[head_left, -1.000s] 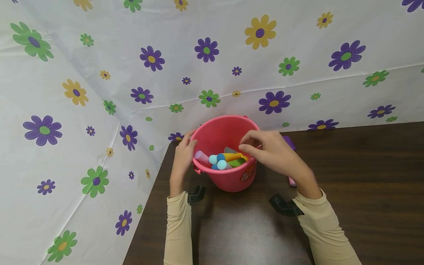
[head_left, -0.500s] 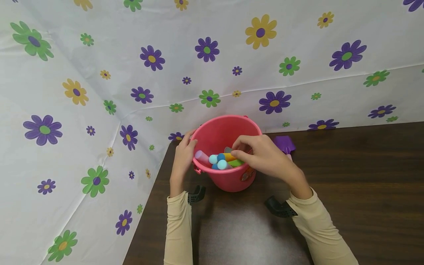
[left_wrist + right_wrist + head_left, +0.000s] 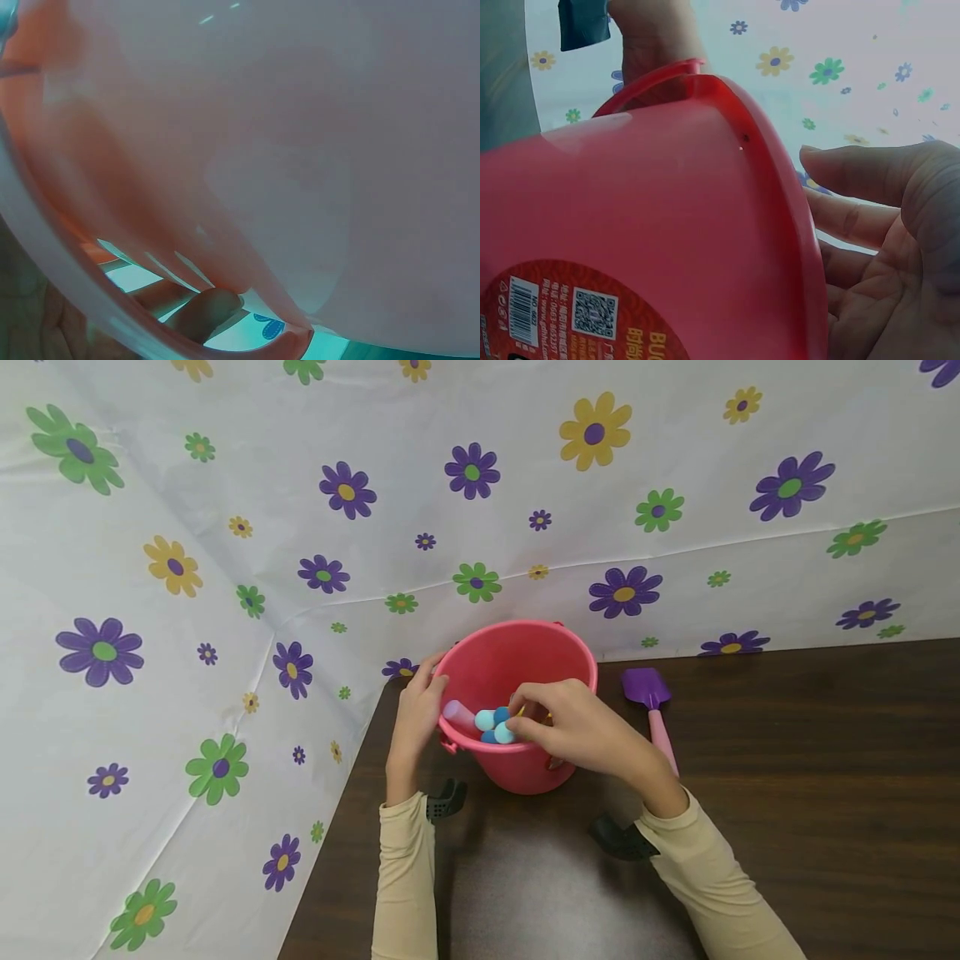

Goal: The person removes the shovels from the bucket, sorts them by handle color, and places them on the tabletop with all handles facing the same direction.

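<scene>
A pink plastic bucket (image 3: 517,774) stands in the head view; its round label (image 3: 577,315) shows in the right wrist view. My left hand (image 3: 417,714) grips the bucket's left rim, and its fingertips (image 3: 212,309) show past the rim in the left wrist view. My right hand (image 3: 576,727) reaches over the bucket's right rim, thumb and fingers apart, above the things inside. In the bucket lie a lilac handle (image 3: 460,714) and several round-ended handles, among them a light blue end (image 3: 484,720). The right hand's thumb is beside another light blue end (image 3: 504,732); contact cannot be told. My right hand hides other contents.
To the right of the bucket, a toy shovel with a purple scoop (image 3: 647,687) and pink handle (image 3: 662,742) lies on the dark wooden table (image 3: 810,760). A white sheet with flowers (image 3: 405,435) hangs behind and at the left.
My right hand has moved left and slightly down over the bucket's contents, covering the yellow and green pieces. The toy shovel has come into full view. My left hand stays on the rim.
</scene>
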Demonstrator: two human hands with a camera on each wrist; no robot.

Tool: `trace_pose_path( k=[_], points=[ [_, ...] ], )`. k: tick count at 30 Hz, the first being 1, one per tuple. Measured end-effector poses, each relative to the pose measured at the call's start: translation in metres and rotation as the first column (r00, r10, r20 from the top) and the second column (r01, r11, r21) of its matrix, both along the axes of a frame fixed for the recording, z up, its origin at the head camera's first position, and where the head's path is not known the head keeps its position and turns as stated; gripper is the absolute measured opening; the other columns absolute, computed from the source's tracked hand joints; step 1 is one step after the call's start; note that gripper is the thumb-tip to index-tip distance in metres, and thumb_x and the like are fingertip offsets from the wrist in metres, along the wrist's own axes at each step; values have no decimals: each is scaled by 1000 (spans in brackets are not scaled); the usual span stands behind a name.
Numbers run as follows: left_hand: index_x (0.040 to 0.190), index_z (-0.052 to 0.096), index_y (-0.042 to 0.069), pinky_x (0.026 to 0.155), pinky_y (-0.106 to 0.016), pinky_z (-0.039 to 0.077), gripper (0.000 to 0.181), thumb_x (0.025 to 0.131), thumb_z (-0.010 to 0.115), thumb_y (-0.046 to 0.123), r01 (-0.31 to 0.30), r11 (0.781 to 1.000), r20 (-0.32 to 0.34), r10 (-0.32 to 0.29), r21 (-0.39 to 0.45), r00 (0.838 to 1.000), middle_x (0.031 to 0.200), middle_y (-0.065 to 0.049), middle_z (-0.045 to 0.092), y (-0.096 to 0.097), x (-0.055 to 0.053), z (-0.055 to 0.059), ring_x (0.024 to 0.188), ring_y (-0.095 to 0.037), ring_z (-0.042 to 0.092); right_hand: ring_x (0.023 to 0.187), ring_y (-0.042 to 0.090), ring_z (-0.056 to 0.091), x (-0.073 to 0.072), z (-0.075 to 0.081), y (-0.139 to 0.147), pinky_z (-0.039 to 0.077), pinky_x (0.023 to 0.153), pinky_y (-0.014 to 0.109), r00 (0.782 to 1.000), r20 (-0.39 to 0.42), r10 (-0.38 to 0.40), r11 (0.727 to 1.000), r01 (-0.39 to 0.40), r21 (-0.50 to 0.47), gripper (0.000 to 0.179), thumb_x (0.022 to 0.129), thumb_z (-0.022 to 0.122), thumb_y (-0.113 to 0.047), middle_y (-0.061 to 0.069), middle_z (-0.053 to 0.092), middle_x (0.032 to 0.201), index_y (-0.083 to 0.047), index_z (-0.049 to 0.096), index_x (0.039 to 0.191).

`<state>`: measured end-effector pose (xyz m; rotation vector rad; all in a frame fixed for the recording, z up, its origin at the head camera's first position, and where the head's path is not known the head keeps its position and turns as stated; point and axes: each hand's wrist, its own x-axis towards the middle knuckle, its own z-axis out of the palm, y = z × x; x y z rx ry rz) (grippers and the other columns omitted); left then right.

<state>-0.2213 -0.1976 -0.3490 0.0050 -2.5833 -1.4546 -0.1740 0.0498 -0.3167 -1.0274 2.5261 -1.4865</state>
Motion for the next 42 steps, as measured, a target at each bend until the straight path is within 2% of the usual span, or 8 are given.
trace_pose_path(
  k=[12, 15, 19, 25, 33, 38, 42],
  points=[
    [150, 54, 16, 94, -52, 57, 47, 104, 47, 24, 9, 1000, 1, -9, 11, 1000, 135, -19, 64, -1, 0, 0, 113, -36, 66, 54, 10, 61, 0, -1, -6, 57, 55, 30, 999, -52, -7, 999, 10, 51, 10, 95, 72, -11, -1, 69, 83, -5, 71, 103],
    [150, 55, 16, 93, -52, 57, 47, 104, 46, 24, 5, 1000, 6, -5, 11, 1000, 134, -19, 65, 0, 0, 0, 112, -36, 66, 58, 9, 61, 0, -2, -8, 57, 58, 29, 997, -75, -7, 998, 12, 63, 9, 95, 72, -12, -2, 68, 83, -6, 71, 102],
    [150, 54, 17, 94, -52, 57, 47, 104, 46, 24, 3, 1000, 9, -3, 10, 1000, 134, -19, 65, 0, 0, 0, 113, -37, 66, 69, 11, 62, 1, -1, -11, 57, 65, 31, 993, -115, -9, 997, 18, 79, 9, 94, 74, -12, -4, 68, 83, -7, 72, 100],
    [150, 54, 17, 94, -52, 57, 47, 104, 46, 24, 2, 1000, 7, -2, 10, 1000, 134, -19, 65, 0, 0, 0, 113, -37, 66, 82, 14, 66, 2, -1, -12, 61, 79, 40, 988, -150, -19, 995, 33, 93, 12, 91, 77, -12, -4, 71, 88, -7, 72, 101],
    [150, 54, 17, 94, -53, 57, 47, 104, 47, 25, 4, 1000, 5, -4, 14, 1000, 135, -19, 65, 0, 0, 0, 114, -37, 66, 85, 15, 67, 4, -1, -15, 60, 79, 35, 985, -170, -1, 995, 18, 100, 27, 88, 81, -14, 0, 72, 95, -3, 74, 112],
    [150, 55, 18, 93, -51, 58, 47, 104, 47, 26, 2, 1000, 3, -2, 11, 1000, 135, -18, 65, 0, 1, 0, 113, -36, 67, 87, 15, 70, 6, -3, -18, 61, 81, 34, 984, -177, 14, 995, 5, 103, 30, 91, 79, -18, 1, 75, 101, -3, 75, 117],
    [150, 54, 18, 90, -50, 59, 48, 104, 48, 26, 6, 1000, 2, -7, 12, 1000, 135, -18, 65, 0, 1, 0, 112, -36, 67, 83, 13, 65, 8, -4, -21, 58, 78, 31, 980, -198, 15, 989, 15, 149, 31, 94, 75, -23, -1, 73, 97, -5, 75, 120]
  ],
)
